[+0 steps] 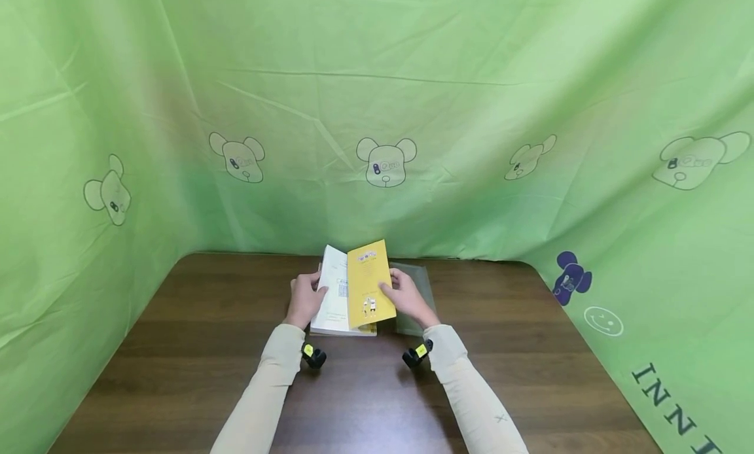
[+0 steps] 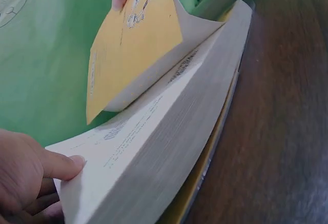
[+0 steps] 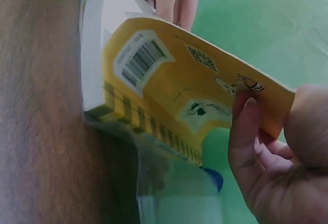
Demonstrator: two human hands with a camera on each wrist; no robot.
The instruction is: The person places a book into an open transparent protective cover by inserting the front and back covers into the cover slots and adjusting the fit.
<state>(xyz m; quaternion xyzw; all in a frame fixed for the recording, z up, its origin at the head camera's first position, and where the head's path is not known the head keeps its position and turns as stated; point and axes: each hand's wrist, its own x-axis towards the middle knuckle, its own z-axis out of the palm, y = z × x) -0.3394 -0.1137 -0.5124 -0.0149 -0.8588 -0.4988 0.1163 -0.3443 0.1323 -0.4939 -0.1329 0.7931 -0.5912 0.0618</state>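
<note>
A thick paperback book [image 1: 332, 310] lies on the table with its yellow back cover [image 1: 370, 280] lifted partway. My left hand [image 1: 305, 298] grips the left edge of the page block, the thumb [image 2: 69, 166] pressing on a white printed page. The free edge of the cover is pinched between the thumb and fingers of my right hand [image 1: 408, 297]. A barcode [image 3: 142, 61] and a small code square show on the cover's outer face, beside a yellow-and-dark striped spine [image 3: 148, 124]. From under the book a clear plastic sheet [image 1: 421, 280] sticks out to the right.
Brown wooden table [image 1: 194, 362] lies under everything. A green cloth [image 1: 318, 114] printed with bear heads hangs behind and along both sides. Small black wrist cameras [image 1: 315, 357] are strapped on both wrists, above the table's front part.
</note>
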